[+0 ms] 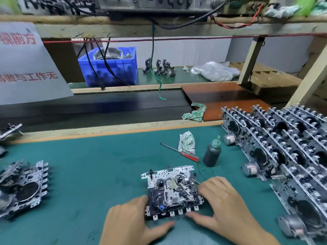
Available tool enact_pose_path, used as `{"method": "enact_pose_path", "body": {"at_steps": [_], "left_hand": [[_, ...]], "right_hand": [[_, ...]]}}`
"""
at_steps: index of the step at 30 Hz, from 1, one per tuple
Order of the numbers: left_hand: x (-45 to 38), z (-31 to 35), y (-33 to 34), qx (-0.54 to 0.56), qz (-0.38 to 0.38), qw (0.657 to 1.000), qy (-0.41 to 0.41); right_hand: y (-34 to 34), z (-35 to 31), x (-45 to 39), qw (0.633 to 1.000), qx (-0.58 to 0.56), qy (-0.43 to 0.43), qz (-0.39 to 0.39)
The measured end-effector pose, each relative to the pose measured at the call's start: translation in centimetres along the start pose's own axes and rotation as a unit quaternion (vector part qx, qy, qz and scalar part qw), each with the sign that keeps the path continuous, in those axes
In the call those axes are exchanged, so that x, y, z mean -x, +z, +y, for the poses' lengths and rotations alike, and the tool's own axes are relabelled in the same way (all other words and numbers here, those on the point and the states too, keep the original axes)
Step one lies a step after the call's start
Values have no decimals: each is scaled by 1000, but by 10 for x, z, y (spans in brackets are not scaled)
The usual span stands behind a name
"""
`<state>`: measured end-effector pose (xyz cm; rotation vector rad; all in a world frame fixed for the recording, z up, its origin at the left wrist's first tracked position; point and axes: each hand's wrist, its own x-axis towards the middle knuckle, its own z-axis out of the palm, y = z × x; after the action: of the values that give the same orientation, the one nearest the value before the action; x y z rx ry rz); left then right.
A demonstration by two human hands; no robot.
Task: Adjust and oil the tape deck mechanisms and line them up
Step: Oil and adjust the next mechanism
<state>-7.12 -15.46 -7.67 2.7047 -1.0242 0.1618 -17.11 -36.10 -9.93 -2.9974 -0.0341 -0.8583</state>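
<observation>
A single tape deck mechanism (172, 191) lay flat on the green mat (88, 174), near the front edge and a little right of centre, its two reel hubs facing up and its row of metal tabs toward the person. The left hand (131, 221) was at the mechanism's left side, fingers against its edge and thumb stretched along the mat just below the front tabs. The right hand (224, 204) was at the right side, fingers curled against that edge and thumb reaching in under the front tabs. Both hands braced the unit between them from either side; neither was closed fully around it. Just behind the mechanism stood a dark oil bottle (212, 153) with a thin nozzle, upright on the mat. To its left lay a screwdriver (180, 152) with a red handle, its shaft pointing away and to the left, beside a crumpled white-and-green rag (187, 142). On the right side of the mat stood a dense row of mechanisms (283, 147), leaning on edge one against another, with small round motors showing at the near ends. At the left edge lay another mechanism (23, 188), flat, blurred. Beyond the mat ran a dark conveyor belt (88, 108), a second rag (194, 113) lying at the edge of a brown board (221, 96). Further back sat a blue bin (109, 68).
</observation>
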Motion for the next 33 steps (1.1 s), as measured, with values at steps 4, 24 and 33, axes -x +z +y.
{"method": "enact_pose_path", "body": {"at_steps": [4,24,33], "left_hand": [[4,4,15,47,109,992,37],[-6,-18,21,33,181,974,128],[-5,-18,20,43,135,982,124]], "right_hand": [[0,5,-4,1000,2,1,6],[-2,-1,-2,999,-40,0,-1],[-3,-1,-1,999,-39,6,14]]}}
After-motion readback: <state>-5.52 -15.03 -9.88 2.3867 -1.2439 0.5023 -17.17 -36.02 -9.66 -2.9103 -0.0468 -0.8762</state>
